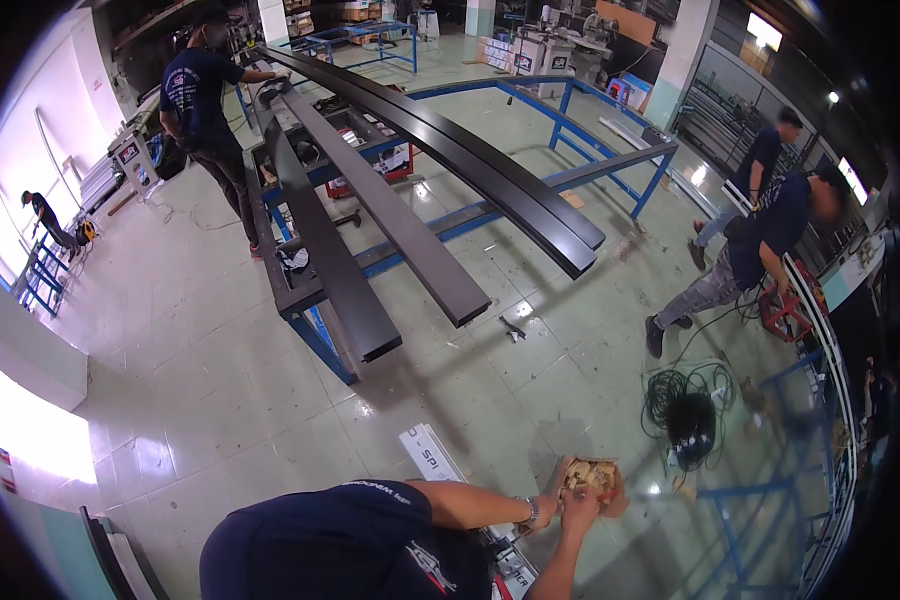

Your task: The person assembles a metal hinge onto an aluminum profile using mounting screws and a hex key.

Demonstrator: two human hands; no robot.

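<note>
At the bottom of the head view, both my hands are at a small open cardboard box (pixel 618 500) filled with small tan and yellowish pieces (pixel 592 474). My left hand (pixel 547 510), with a watch on its wrist, is closed at the box's near left side; its fingers are partly hidden. My right hand (pixel 580 506) reaches over the near rim, fingers bent together at the contents. What it pinches, if anything, is too small to name. Beneath my forearms lies a long silver-white rail with printed lettering (pixel 430 455).
Long dark metal profiles (pixel 370 200) lie across a blue-framed bench (pixel 315 345), their ends overhanging. One person (pixel 205 100) stands beside it; another (pixel 770 230) bends at right near long pale bars. Coiled black cable (pixel 685 415) lies on the floor. A blue stand (pixel 760 520) is at lower right.
</note>
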